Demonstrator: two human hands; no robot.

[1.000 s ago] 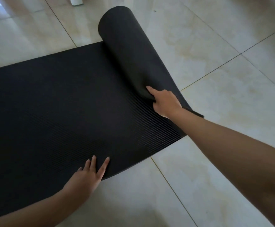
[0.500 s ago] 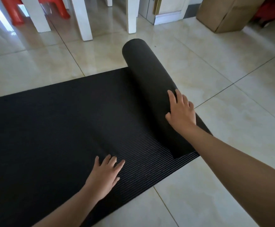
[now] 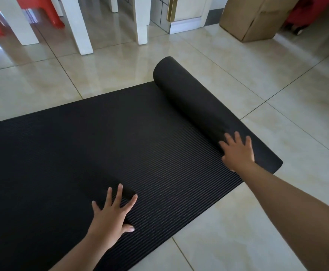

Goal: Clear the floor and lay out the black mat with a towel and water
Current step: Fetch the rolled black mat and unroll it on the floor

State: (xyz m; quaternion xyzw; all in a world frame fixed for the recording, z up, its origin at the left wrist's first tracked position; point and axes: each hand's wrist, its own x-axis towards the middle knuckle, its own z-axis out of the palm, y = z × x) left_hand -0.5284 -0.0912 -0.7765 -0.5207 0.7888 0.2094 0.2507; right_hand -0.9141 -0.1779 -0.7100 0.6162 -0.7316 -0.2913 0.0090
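Black mat half unrolled, left hand spread flat on it, right hand splayed against roll

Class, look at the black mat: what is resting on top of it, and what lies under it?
On the black mat, the left hand lies flat on the unrolled part, and the right hand rests on the rolled end. Tiled floor shows around it; the floor beneath is covered.

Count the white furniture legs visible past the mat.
4: white legs at far left, left of centre, centre, and a partly cropped one at the top. Others may be out of frame.
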